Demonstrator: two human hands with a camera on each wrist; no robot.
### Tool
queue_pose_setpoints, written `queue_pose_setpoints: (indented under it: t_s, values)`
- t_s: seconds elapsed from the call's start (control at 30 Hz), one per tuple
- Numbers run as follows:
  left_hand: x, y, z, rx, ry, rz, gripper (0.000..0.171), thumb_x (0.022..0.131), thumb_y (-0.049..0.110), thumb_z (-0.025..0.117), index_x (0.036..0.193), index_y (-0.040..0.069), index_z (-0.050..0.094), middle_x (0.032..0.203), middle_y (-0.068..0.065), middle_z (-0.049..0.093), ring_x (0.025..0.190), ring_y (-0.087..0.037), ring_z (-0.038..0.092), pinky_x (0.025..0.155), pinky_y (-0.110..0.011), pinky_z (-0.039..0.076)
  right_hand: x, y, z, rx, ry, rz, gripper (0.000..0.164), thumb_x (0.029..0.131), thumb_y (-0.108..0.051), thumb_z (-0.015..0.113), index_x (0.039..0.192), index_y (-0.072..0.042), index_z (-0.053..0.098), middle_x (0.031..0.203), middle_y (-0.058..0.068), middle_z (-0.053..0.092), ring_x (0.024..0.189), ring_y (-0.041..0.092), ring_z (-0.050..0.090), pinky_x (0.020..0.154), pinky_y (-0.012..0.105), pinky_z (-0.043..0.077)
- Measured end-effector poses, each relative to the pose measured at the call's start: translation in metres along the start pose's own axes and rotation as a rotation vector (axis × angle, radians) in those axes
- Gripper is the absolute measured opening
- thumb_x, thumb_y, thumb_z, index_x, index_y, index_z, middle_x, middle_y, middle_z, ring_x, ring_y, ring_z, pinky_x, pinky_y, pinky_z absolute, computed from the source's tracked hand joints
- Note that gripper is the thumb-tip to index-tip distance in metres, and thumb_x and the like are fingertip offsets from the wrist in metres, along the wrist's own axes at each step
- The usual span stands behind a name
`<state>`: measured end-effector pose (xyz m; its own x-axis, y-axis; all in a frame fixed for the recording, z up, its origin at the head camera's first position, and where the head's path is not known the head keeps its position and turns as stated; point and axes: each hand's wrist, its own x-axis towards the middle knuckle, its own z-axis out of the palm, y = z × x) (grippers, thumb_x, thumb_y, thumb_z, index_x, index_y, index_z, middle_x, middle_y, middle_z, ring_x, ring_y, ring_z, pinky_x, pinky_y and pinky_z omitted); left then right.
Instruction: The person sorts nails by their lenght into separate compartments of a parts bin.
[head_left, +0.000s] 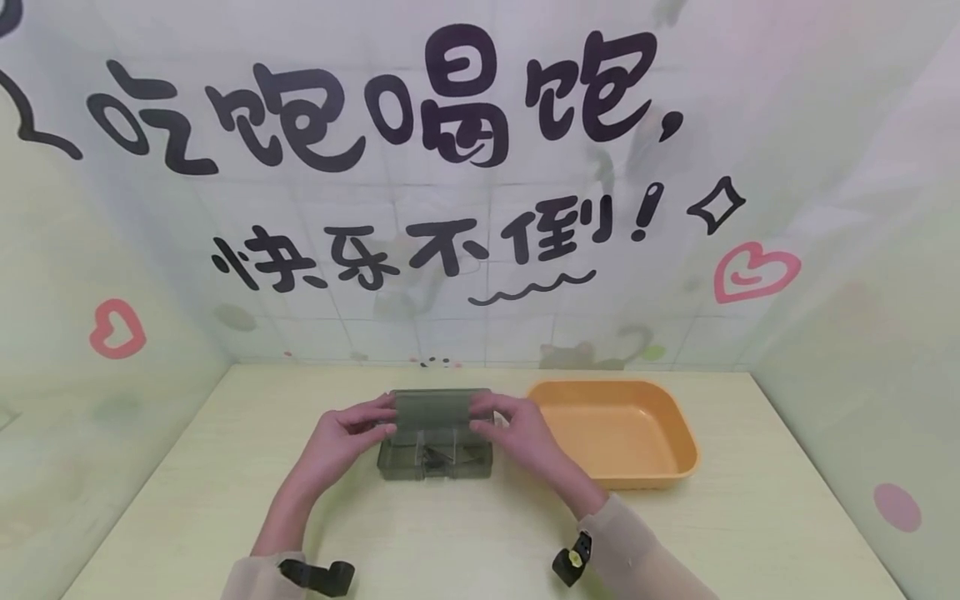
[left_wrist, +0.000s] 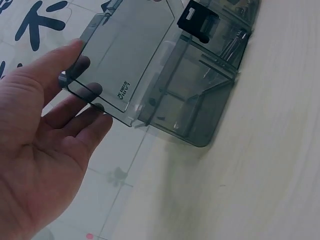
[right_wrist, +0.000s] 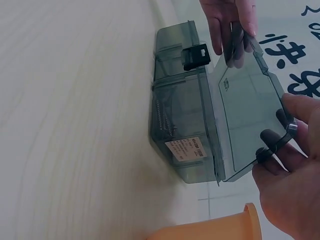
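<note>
A see-through grey compartment box (head_left: 399, 461) sits on the table with its hinged lid (head_left: 432, 408) raised. My left hand (head_left: 332, 447) pinches the lid's left edge, thumb in front and fingers behind. At the opposite edge, my right hand (head_left: 527, 435) grips the lid the same way. Inside, dividers part the box, and thin dark threaded screws (right_wrist: 164, 117) lie in one section. Metal pieces (left_wrist: 234, 47) show in another. A black latch (right_wrist: 196, 56) is on the front wall, and a printed label (right_wrist: 187, 149) is stuck to the box.
An orange tray (head_left: 615, 482) stands just right of the box, beside my right forearm. The pale wooden table (head_left: 187, 500) runs back to a printed wall sheet (head_left: 480, 333) with large black characters. Both wrists wear black camera straps (head_left: 318, 577).
</note>
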<state>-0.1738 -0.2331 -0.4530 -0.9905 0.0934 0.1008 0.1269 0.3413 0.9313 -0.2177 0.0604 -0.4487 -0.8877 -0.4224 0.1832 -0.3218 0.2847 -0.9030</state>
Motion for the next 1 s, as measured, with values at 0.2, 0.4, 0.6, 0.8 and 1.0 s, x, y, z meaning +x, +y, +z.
queue_pose_setpoints:
  t_s: [0.2, 0.4, 0.6, 0.8, 1.0]
  values:
    - [-0.001, -0.003, 0.001, 0.045, -0.026, -0.001, 0.038, 0.091, 0.015, 0.079, 0.124, -0.003, 0.071, 0.151, -0.012, 0.052, 0.142, -0.035, 0.044, 0.111, -0.037, 0.045, -0.005, -0.001, 0.001, -0.124, -0.063, -0.047, 0.022, 0.093, -0.009, 0.073, 0.115, -0.001, 0.074, 0.139, 0.016, 0.062, 0.135, 0.038, 0.052, 0.114, 0.058, 0.04]
    - [-0.004, -0.005, 0.003, 0.079, -0.06, -0.023, 0.041, 0.09, 0.015, 0.08, 0.124, -0.004, 0.07, 0.156, -0.013, 0.046, 0.145, -0.037, 0.039, 0.116, -0.047, 0.035, -0.009, -0.003, 0.005, -0.191, -0.093, -0.053, 0.02, 0.093, -0.006, 0.073, 0.112, -0.002, 0.075, 0.141, 0.017, 0.061, 0.135, 0.037, 0.052, 0.076, 0.035, 0.059]
    - [-0.008, -0.008, 0.007, 0.078, -0.077, -0.022, 0.034, 0.09, 0.012, 0.079, 0.119, -0.003, 0.073, 0.156, -0.011, 0.046, 0.149, -0.034, 0.031, 0.118, -0.045, 0.03, -0.013, -0.002, 0.01, -0.254, -0.109, -0.067, 0.021, 0.091, -0.002, 0.074, 0.111, -0.002, 0.075, 0.141, 0.019, 0.06, 0.135, 0.038, 0.052, 0.099, 0.043, 0.054]
    - [-0.01, -0.014, 0.01, 0.066, -0.091, -0.015, 0.019, 0.091, 0.007, 0.077, 0.109, 0.0, 0.078, 0.154, -0.01, 0.049, 0.151, -0.034, 0.027, 0.118, -0.053, 0.031, -0.015, -0.001, 0.012, -0.259, -0.119, -0.07, 0.018, 0.09, 0.001, 0.073, 0.108, 0.0, 0.076, 0.14, 0.021, 0.06, 0.136, 0.04, 0.051, 0.112, 0.058, 0.042]
    - [-0.01, -0.015, 0.011, 0.071, -0.084, -0.017, 0.016, 0.091, 0.006, 0.077, 0.106, 0.002, 0.079, 0.155, -0.01, 0.048, 0.152, -0.034, 0.026, 0.119, -0.055, 0.03, -0.014, 0.001, 0.017, -0.289, -0.091, -0.083, 0.014, 0.092, 0.001, 0.071, 0.105, 0.0, 0.077, 0.137, 0.019, 0.063, 0.135, 0.037, 0.052, 0.113, 0.057, 0.041]
